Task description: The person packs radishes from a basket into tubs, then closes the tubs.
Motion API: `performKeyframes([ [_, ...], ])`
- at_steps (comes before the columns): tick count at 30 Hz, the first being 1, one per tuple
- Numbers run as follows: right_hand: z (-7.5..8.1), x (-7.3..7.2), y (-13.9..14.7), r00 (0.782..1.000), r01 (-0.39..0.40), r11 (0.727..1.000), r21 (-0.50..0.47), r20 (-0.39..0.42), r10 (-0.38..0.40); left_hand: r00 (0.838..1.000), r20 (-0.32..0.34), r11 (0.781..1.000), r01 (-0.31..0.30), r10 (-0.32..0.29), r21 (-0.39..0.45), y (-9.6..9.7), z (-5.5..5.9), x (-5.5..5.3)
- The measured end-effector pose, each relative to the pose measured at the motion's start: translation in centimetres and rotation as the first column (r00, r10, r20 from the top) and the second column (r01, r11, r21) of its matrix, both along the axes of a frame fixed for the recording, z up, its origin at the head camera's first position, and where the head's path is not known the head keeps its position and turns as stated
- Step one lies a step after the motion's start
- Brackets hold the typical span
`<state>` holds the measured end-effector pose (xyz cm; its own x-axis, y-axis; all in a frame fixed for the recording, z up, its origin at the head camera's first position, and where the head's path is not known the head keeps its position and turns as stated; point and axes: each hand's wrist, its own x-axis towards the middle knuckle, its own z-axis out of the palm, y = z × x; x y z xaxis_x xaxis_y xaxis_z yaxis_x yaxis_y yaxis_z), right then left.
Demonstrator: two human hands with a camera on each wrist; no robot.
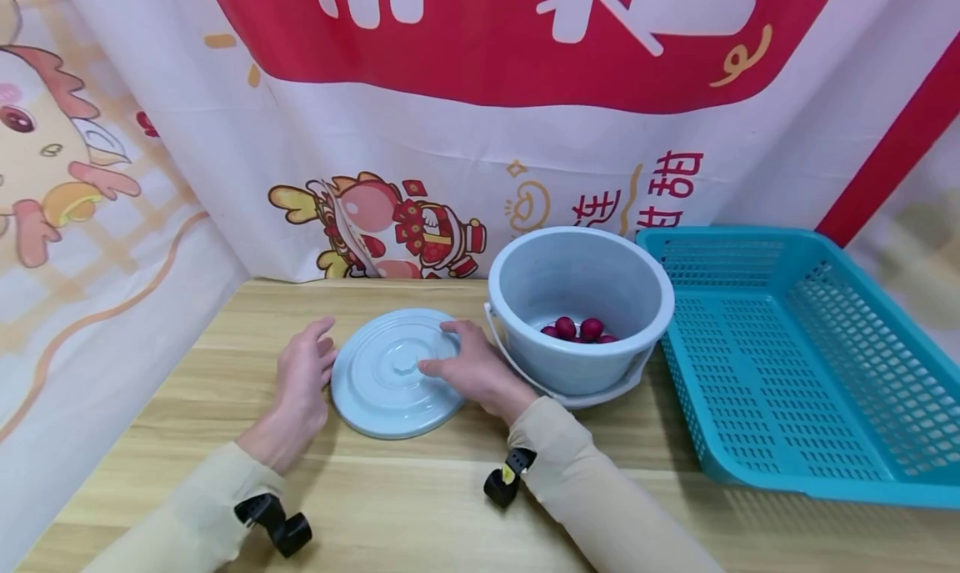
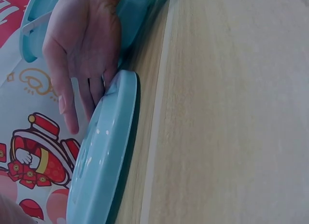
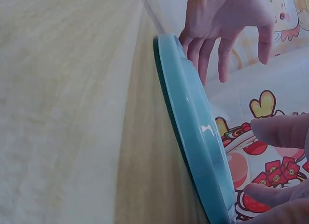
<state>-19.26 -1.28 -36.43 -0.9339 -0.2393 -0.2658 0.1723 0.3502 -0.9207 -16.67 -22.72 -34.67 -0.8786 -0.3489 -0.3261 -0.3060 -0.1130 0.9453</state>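
A light blue round lid (image 1: 401,406) lies flat on the wooden table, its raised centre knob facing up. To its left is my left hand (image 1: 298,377), fingers loosely bent beside the rim and holding nothing. My right hand (image 1: 480,364) reaches over the lid's right side with thumb and fingers spread; whether it touches the rim cannot be told. In the right wrist view the right fingers (image 3: 280,132) stand apart near the lid (image 3: 193,122). Just right of that hand stands a light blue bucket (image 1: 581,364), uncovered, with several dark red round balls (image 1: 591,329) inside.
A teal perforated basket (image 1: 750,473) stands on the table at the right, close beside the bucket. The bucket's white handle (image 1: 517,369) hangs down at its front. A printed cloth (image 1: 450,139) hangs behind the table (image 1: 405,506), and another covers the left side.
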Motion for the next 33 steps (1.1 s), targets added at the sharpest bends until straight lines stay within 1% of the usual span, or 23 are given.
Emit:
performKeyframes([
  [1, 0.0, 0.0, 0.0, 1.000, 0.008, 1.000, 0.005, -0.002, -0.008, 1.000, -0.003, 1.000, -0.007, 0.007, 0.001, 0.0, -0.1, -0.1],
  [4, 0.0, 0.1, -0.1, 0.999, 0.034, 0.999, 0.016, -0.004, -0.034, 1.000, -0.004, 1.000, -0.004, 0.004, -0.017, -0.2, -0.4, -0.5],
  [9, 0.1, 0.1, -0.1, 0.997, 0.072, 0.997, 0.028, -0.002, -0.072, 1.000, 0.013, 0.996, 0.016, -0.015, -0.091, -0.5, -0.8, -0.9],
  [13, 0.1, 0.1, 0.0, 0.995, 0.103, 0.995, 0.009, 0.002, -0.103, 1.000, 0.022, 0.988, 0.023, -0.019, -0.153, -0.5, -0.9, -0.9],
  [16, 0.1, 0.1, 0.0, 0.995, 0.104, 0.995, -0.009, 0.003, -0.104, 1.000, 0.028, 0.984, 0.016, -0.012, -0.180, -0.4, -1.0, -0.7],
  [21, 0.1, 0.2, -0.2, 0.995, 0.099, 0.994, -0.044, 0.027, -0.098, 0.999, 0.034, 0.984, 0.006, 0.000, -0.176, -0.3, -1.2, -0.7],
  [27, 0.3, 0.1, -0.5, 0.993, 0.106, 0.990, -0.096, 0.065, -0.100, 0.999, 0.025, 0.988, 0.034, -0.030, -0.154, -1.2, -1.0, -0.7],
  [30, 0.4, 0.2, -0.6, 0.994, 0.100, 0.990, -0.101, 0.058, -0.094, 1.000, 0.010, 0.987, 0.027, -0.026, -0.161, -1.5, -0.8, -0.6],
  [33, 0.4, 0.3, -0.7, 0.996, 0.085, 0.992, -0.095, 0.039, -0.082, 1.000, -0.005, 0.987, 0.007, -0.008, -0.158, -1.8, -0.6, -0.5],
])
